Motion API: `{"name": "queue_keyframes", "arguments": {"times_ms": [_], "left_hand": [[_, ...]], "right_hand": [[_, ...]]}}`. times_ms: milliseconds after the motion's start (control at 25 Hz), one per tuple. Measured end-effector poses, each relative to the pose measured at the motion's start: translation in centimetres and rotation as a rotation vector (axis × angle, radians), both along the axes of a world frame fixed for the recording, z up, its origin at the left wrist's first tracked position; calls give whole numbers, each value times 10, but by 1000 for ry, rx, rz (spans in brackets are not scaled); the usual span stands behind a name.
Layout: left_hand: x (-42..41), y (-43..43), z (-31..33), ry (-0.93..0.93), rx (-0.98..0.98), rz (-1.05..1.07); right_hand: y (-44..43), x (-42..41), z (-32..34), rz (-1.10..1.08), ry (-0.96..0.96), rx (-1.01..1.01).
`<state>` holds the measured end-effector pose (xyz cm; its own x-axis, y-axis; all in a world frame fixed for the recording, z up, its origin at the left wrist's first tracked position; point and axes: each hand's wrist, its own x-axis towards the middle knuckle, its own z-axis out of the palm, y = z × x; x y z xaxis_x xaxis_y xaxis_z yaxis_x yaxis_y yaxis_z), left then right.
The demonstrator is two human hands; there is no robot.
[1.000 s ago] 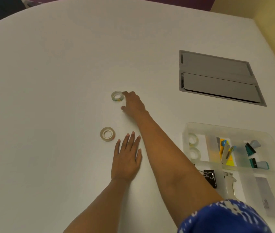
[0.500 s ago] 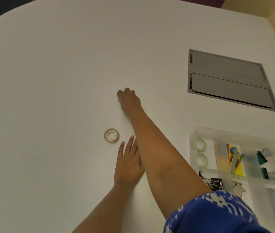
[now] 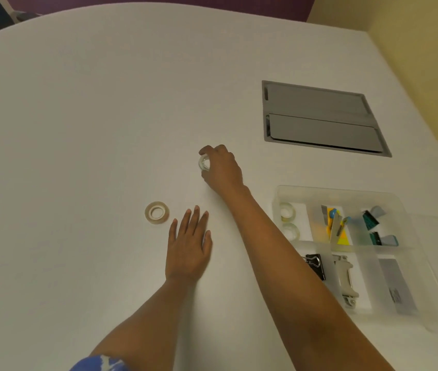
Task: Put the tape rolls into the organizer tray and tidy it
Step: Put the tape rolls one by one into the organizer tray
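Observation:
My right hand (image 3: 221,167) is closed around a small clear tape roll (image 3: 204,164), holding it on edge just above the white table (image 3: 92,103). A second tape roll (image 3: 156,213) lies flat on the table, left of my left hand (image 3: 189,245). That hand rests palm down with fingers spread, holding nothing. The clear organizer tray (image 3: 410,269) sits at the right. Two tape rolls (image 3: 288,220) lie in its far-left compartment.
The tray also holds binder clips (image 3: 315,265), a stapler (image 3: 346,279), coloured clips (image 3: 373,223) and a grey card (image 3: 397,285). A grey cable hatch (image 3: 322,119) is set into the table beyond the tray. A yellow wall (image 3: 426,49) stands at the right.
My right hand reached the far tape roll, closed over it and lifted it onto its edge. The left hand stayed flat on the table beside the other roll.

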<state>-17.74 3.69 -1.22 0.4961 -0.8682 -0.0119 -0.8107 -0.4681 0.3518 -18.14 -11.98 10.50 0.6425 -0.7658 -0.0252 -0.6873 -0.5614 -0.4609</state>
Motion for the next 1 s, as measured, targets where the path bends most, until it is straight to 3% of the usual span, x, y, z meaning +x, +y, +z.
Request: {"name": "queue_keyframes", "arguments": {"times_ms": [320,440,680,1000], "left_hand": [[0,1,2,18,3,-1],[-1,1,1,16,-2,-1],[-1,1,1,25,0,-2],[-1,1,1,21,-2,-1]], "right_hand": [[-8,-137,26,-261,-80,25],[-17,-178,22,-339,60,48],[-25,-194,-6,-249,291,82],[-35,-189,-31,-163,561,-202]]}}
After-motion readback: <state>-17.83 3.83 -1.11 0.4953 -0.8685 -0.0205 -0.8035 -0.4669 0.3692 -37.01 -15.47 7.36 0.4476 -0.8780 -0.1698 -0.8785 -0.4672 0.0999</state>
